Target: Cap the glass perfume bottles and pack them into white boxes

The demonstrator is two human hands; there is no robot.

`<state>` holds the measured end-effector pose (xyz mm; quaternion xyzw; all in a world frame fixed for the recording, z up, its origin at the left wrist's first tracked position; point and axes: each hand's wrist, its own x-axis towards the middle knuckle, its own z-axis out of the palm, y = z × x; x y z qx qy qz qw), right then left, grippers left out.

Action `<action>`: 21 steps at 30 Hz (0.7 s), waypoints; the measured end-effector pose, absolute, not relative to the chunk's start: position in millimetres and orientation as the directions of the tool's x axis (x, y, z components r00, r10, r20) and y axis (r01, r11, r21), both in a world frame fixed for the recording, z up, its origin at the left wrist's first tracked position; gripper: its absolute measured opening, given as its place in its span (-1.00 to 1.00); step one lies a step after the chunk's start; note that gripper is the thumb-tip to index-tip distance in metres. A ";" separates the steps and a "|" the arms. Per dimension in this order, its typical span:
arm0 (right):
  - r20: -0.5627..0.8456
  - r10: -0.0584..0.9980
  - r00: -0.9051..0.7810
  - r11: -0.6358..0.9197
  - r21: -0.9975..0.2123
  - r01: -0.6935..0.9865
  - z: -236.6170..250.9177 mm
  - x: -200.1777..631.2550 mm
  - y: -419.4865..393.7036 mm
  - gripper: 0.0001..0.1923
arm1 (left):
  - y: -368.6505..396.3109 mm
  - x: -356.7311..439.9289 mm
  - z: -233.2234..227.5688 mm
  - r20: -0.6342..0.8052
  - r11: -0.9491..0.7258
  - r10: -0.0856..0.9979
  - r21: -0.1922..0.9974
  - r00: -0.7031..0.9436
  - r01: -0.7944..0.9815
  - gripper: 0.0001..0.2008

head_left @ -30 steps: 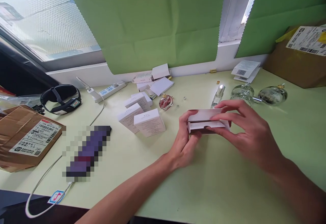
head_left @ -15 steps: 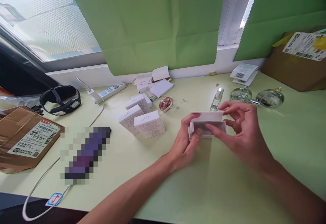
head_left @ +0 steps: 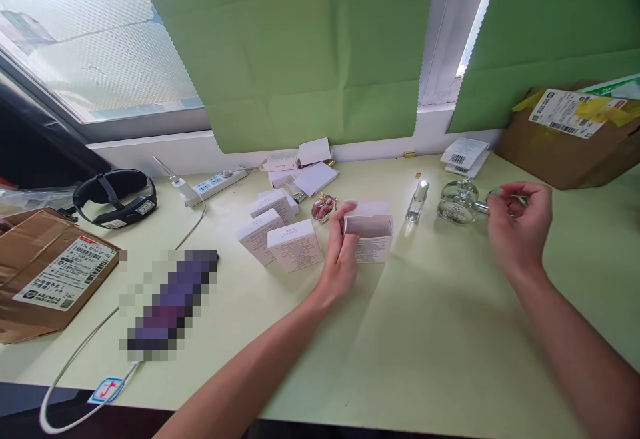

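Note:
My left hand [head_left: 343, 256] grips the side of an open white carton [head_left: 374, 247] standing on the table, its top flap raised. Off to the right, my right hand [head_left: 523, 226] has its fingers curled around a round glass perfume bottle [head_left: 494, 192], mostly hidden by the hand. Just left of that hand lies another round clear perfume bottle [head_left: 456, 211]. Between the carton and the bottles is a slim clear glass vial [head_left: 417, 202] with a shiny top. A small red-filled bottle [head_left: 324, 208] sits beyond my left hand.
Several closed white cartons [head_left: 295, 246] stand left of my left hand. Flattened cartons [head_left: 316, 178] lie by the wall near a power strip [head_left: 215, 186]. A phone [head_left: 173, 302], a headset [head_left: 117, 198] and brown boxes [head_left: 63, 272] occupy the left; another brown box [head_left: 560, 152] sits back right.
My right hand has left the carton and moved right to the round perfume bottle. My left hand has shifted the carton left, and it now stands upright on the table.

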<state>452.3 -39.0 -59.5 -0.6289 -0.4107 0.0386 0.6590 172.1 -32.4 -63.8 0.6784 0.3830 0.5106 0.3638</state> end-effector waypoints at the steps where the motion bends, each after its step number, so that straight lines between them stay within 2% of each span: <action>1: 0.502 0.596 0.627 0.212 -0.851 0.480 -59.9 447.4 -40.7 -0.72 | -31.9 172.0 -64.1 0.415 -0.445 0.889 0.883 0.194 0.147 -0.58; 3: 0.495 0.692 0.526 0.227 -0.841 0.492 -62.7 433.6 -43.4 -0.66 | -31.0 171.3 -64.9 0.429 -0.464 0.875 0.876 0.225 0.135 -0.63; 6: 0.422 0.825 0.375 0.195 -0.836 0.512 -74.9 412.5 -42.9 -0.44 | -29.5 170.0 -68.1 0.448 -0.487 0.850 0.869 0.277 0.086 -0.67; 10: 0.307 0.902 0.305 0.063 -0.790 0.610 -96.2 402.7 -32.8 -0.10 | -26.4 170.2 -78.3 0.498 -0.540 0.806 0.840 0.320 0.052 -0.67; 13: 0.236 0.918 0.318 -0.026 -0.765 0.644 -100.9 406.4 -20.9 0.02 | -23.5 170.5 -84.2 0.590 -0.635 0.752 0.768 0.294 0.081 -0.76; 16: 0.219 0.919 0.328 -0.079 -0.712 0.697 -95.7 406.0 -6.7 0.00 | -22.1 169.1 -81.8 0.652 -0.709 0.691 0.696 0.313 0.115 -0.90; 21: 0.245 0.896 0.370 -0.106 -0.691 0.715 -89.4 393.4 9.6 -0.30 | -24.7 165.6 -70.0 0.609 -0.701 0.704 0.679 0.365 0.220 -0.82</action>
